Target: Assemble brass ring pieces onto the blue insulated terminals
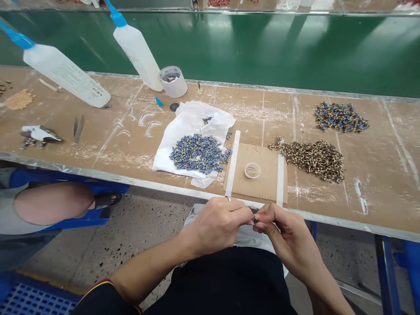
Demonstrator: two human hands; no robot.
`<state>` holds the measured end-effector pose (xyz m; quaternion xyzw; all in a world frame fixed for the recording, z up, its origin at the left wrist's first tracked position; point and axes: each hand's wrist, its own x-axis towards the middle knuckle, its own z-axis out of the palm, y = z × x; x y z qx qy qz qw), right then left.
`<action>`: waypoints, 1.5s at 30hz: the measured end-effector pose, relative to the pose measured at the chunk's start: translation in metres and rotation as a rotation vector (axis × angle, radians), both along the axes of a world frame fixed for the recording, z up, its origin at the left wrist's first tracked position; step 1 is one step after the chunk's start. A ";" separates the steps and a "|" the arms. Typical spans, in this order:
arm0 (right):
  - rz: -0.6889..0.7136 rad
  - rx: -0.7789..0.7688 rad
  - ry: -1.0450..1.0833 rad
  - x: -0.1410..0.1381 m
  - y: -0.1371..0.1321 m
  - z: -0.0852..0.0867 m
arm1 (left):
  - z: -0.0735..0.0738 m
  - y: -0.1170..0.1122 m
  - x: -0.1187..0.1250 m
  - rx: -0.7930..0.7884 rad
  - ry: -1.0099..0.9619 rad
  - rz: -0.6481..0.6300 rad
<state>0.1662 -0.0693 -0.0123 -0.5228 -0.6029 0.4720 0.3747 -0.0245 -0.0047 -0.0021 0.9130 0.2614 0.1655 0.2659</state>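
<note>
My left hand (219,225) and my right hand (287,236) meet just in front of the table edge, fingers pinched together. Between their fingertips is a small dark piece with yellow (255,219), mostly hidden by the fingers. Beyond them, a small round clear cup (252,171) with a pale thin strip in it sits on a cardboard square (265,190) taped at its sides. On white paper (167,153) to the left lies a heap of small blue and yellow pieces (200,153). At the right is a pile of small brown and cream pieces (315,159).
Farther right lies another blue and brown pile (341,117). White bottles with blue nozzles (67,74) and a tape roll (173,82) stand at the back left. Tweezers (78,129) lie at left. Behind runs a green belt (262,52). A seated person's leg (54,203) is at left.
</note>
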 end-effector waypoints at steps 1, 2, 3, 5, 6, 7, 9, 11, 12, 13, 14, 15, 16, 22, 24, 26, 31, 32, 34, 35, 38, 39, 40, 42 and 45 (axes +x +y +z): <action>0.011 0.001 -0.013 0.000 -0.001 -0.001 | 0.000 -0.001 0.000 -0.006 0.027 -0.008; 0.019 0.001 -0.022 0.000 -0.001 -0.002 | 0.000 -0.002 -0.001 -0.013 0.054 -0.011; 0.026 -0.002 -0.025 -0.001 -0.002 -0.003 | 0.000 -0.003 -0.001 -0.022 0.079 -0.010; 0.038 -0.018 -0.019 -0.002 -0.003 -0.006 | 0.001 -0.006 -0.001 -0.041 0.121 -0.001; 0.043 -0.030 -0.009 -0.003 -0.004 -0.007 | 0.002 -0.007 -0.002 -0.050 0.137 0.005; 0.046 -0.042 0.005 -0.004 -0.004 -0.008 | 0.003 -0.009 -0.002 -0.059 0.150 0.009; 0.053 -0.069 0.039 -0.005 -0.005 -0.009 | 0.006 -0.010 -0.003 -0.076 0.167 0.015; 0.050 -0.096 0.084 -0.005 -0.005 -0.010 | 0.008 -0.010 -0.004 -0.093 0.163 0.014; 0.047 -0.111 0.114 -0.005 -0.004 -0.010 | 0.009 -0.010 -0.005 -0.102 0.154 0.013; 0.041 -0.125 0.147 -0.005 -0.004 -0.010 | 0.010 -0.009 -0.006 -0.109 0.144 0.015; 0.036 -0.142 0.182 -0.005 -0.003 -0.009 | 0.010 -0.009 -0.006 -0.113 0.138 0.017; 0.028 -0.161 0.212 -0.005 -0.002 -0.009 | 0.011 -0.008 -0.006 -0.115 0.139 0.021; 0.019 -0.182 0.239 -0.006 -0.001 -0.008 | 0.011 -0.008 -0.007 -0.114 0.148 0.025; -0.070 -0.212 0.285 -0.008 -0.008 -0.010 | 0.012 0.001 -0.017 -0.203 0.159 0.040; -0.137 -0.178 0.250 0.003 -0.012 -0.014 | 0.009 0.013 -0.026 -0.202 0.090 0.123; -0.248 -0.124 0.179 0.027 -0.012 -0.019 | 0.002 0.031 -0.036 -0.117 0.049 0.299; -0.613 0.091 -0.201 0.126 0.039 -0.025 | -0.021 0.074 -0.046 0.093 0.119 0.540; -0.667 0.120 -0.281 0.146 0.058 -0.026 | -0.024 0.079 -0.045 0.103 0.126 0.545; -0.739 0.162 -0.367 0.180 0.102 -0.027 | -0.026 0.084 -0.044 0.112 0.131 0.551; -0.768 0.184 -0.377 0.194 0.123 -0.027 | -0.026 0.084 -0.043 0.116 0.131 0.553; -0.795 0.212 -0.393 0.217 0.172 -0.025 | -0.023 0.083 -0.041 0.124 0.118 0.560; -0.799 0.217 -0.390 0.219 0.180 -0.024 | -0.022 0.083 -0.041 0.122 0.105 0.563; -0.801 0.222 -0.382 0.218 0.183 -0.022 | -0.021 0.083 -0.041 0.119 0.088 0.569; -0.806 0.232 -0.356 0.209 0.171 -0.017 | -0.020 0.083 -0.042 0.112 0.044 0.583; -0.822 0.231 -0.321 0.191 0.121 -0.021 | -0.019 0.085 -0.046 0.085 -0.056 0.605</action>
